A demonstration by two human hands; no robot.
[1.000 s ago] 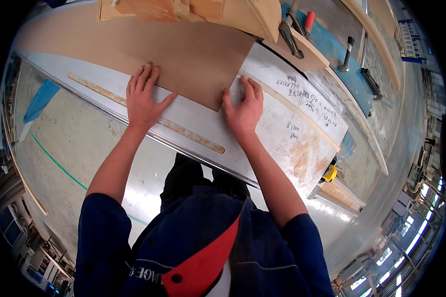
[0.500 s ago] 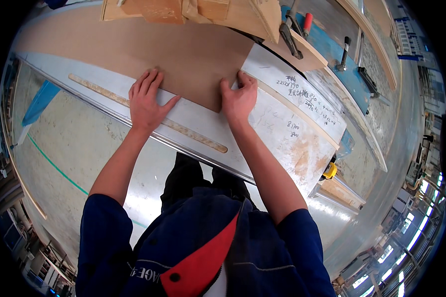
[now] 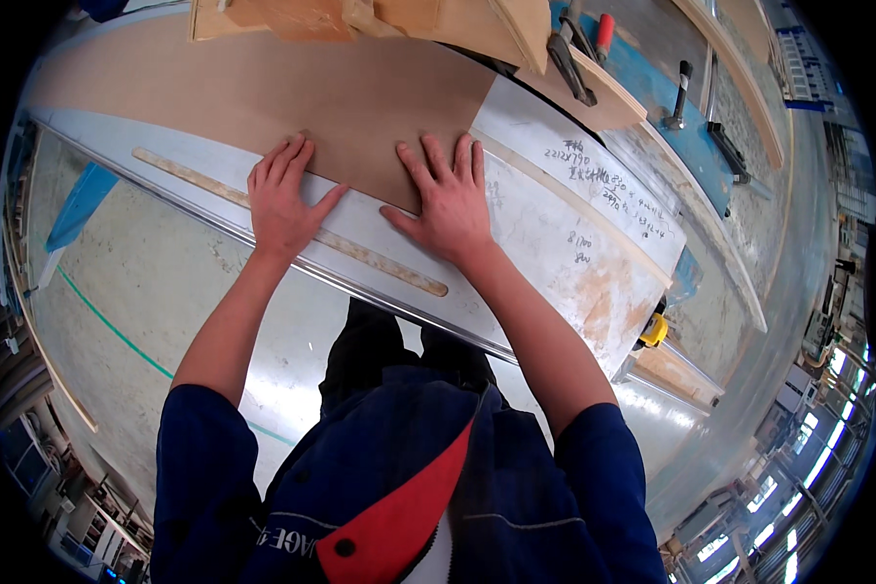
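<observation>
A long brown sheet (image 3: 234,83) lies flat on the white, marked work surface (image 3: 555,229). Near the sheet's front edge rests my left hand (image 3: 287,200), fingers extended onto the brown face and thumb stretched to the right. My right hand (image 3: 448,200) is spread at the sheet's right end corner, with fingertips on the brown face and the palm over the white surface. Neither hand grips anything. A thin worn wooden strip (image 3: 380,265) runs along the surface's front part, passing beneath my left wrist.
Wooden pieces (image 3: 292,18) stand along the far side of the sheet. Clamps (image 3: 569,63), one with a red handle, are at the far right beside a blue beam (image 3: 696,131). A yellow tape measure (image 3: 653,331) sits at the surface's right edge. Metal edging (image 3: 389,305) borders the front.
My right hand has gone from curled round the sheet's end edge to spread flat over its corner. My left hand stays nearly in place on the sheet.
</observation>
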